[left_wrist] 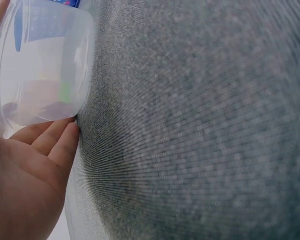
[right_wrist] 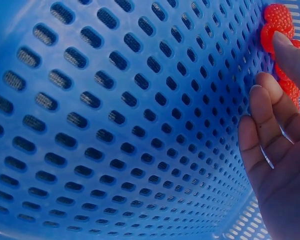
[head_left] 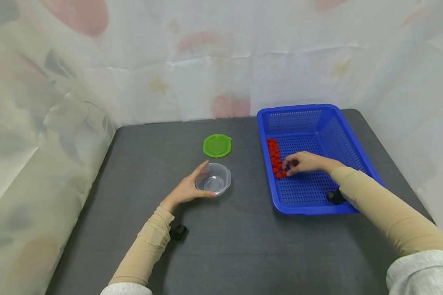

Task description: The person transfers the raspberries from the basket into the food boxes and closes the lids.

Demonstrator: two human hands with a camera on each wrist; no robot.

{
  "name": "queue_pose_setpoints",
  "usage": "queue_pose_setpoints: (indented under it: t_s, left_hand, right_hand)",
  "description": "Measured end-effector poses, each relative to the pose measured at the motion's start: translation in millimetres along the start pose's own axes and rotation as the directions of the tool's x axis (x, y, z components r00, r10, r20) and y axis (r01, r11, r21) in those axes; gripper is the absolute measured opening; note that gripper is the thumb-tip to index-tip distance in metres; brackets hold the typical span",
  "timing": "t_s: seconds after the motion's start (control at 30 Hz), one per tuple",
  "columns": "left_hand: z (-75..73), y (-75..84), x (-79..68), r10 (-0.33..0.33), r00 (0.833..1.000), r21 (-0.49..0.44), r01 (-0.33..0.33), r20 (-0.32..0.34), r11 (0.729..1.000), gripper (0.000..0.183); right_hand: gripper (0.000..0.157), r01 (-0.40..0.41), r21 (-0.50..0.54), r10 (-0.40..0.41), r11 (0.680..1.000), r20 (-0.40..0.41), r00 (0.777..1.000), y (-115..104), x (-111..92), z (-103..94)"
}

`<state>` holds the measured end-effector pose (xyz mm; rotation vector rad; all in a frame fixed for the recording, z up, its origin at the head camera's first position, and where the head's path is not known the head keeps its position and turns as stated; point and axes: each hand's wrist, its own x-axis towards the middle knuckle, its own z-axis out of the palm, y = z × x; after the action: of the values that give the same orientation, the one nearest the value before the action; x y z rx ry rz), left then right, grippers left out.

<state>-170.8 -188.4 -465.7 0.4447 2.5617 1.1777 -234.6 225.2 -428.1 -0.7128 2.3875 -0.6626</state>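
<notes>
My left hand [head_left: 186,187] holds a clear plastic container [head_left: 221,180] on the table, thumb at its near side and fingers around the far side. In the left wrist view, the fingers [left_wrist: 60,140] lie against the wall of the container [left_wrist: 50,65], which looks empty. Inside the blue basket [head_left: 299,211], my right hand [head_left: 304,162] reaches to the red raspberries [head_left: 274,153] lined along the left wall. The right wrist view shows the thumb at a raspberry [right_wrist: 279,19], with the bent fingers [right_wrist: 262,107] apart from it.
A green lid [head_left: 217,146] lies flat on the grey table [head_left: 140,172], just behind the container. Patterned white sheets [head_left: 206,82] hang at the back and both sides. Black wrist devices [head_left: 178,232] are worn on both forearms.
</notes>
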Motion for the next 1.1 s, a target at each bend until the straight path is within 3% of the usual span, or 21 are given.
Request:
queue_pose_setpoints:
  t_s: [0.37,0.77,1.1]
  left_hand:
    - [1.5,-2.6,3.6,0.024,1.0,-0.075,-0.024,-0.006,0.997,0.113]
    - [2.1,-4.8,3.9,0.023,1.0,-0.059,-0.024,-0.013,0.998,0.113]
    - [2.4,-3.3,3.2,0.022,1.0,-0.063,-0.023,-0.009,0.998,0.113]
  right_hand:
    - [0.021,-0.029,0.039,0.027,0.999,0.041,0.999,1.8,-0.1,0.4]
    - [0.018,-0.047,0.098,0.038,0.994,0.095,0.995,-0.2,-1.1,1.1]
    - [0.02,-0.051,0.114,0.04,0.992,0.096,0.995,-6.3,-5.0,-1.6]
